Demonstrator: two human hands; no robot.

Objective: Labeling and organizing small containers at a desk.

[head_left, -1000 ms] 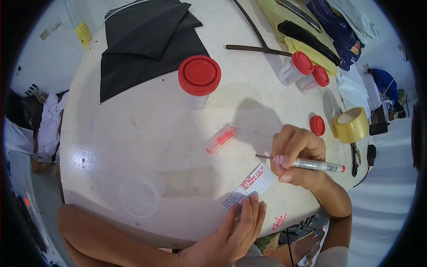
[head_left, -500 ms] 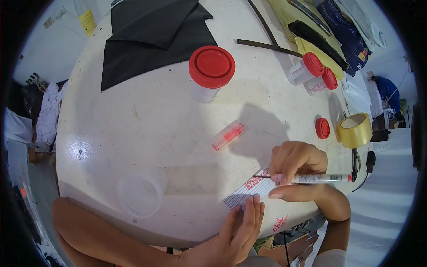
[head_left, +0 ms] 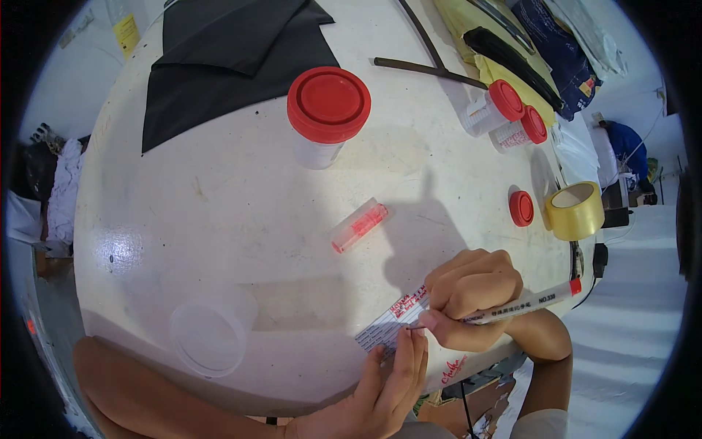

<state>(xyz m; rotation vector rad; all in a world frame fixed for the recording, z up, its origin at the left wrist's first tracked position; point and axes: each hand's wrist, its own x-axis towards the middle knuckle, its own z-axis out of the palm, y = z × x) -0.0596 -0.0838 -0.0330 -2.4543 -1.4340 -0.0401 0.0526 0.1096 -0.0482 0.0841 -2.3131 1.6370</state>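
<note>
My right hand (head_left: 475, 293) is wrapped round a white marker pen (head_left: 537, 301) with a red end. Its tip points down at a small lined paper label (head_left: 382, 327) bearing red handwriting, close by the fingertips of my left hand (head_left: 384, 388). That hand lies flat with fingers stretched out, pressing the label's near edge to the table. A clear tube with red in it (head_left: 360, 225) lies beyond the label. Farther back stands a clear jar with a red lid (head_left: 329, 104). An open see-through plastic container (head_left: 208, 340) sits to the left.
Black sheets (head_left: 219, 88) cover the far left of the white table (head_left: 161, 219). Two small red-lidded jars lie at the far right, near dark strips and yellow packaging (head_left: 453, 22). A red cap (head_left: 521, 208) and a tape roll (head_left: 575, 212) are at the right.
My right hand has brought the pen tip nearer, from the label's upper part to beside my left fingertips. The pen now slants, its red end higher. The whole view has shifted slightly.
</note>
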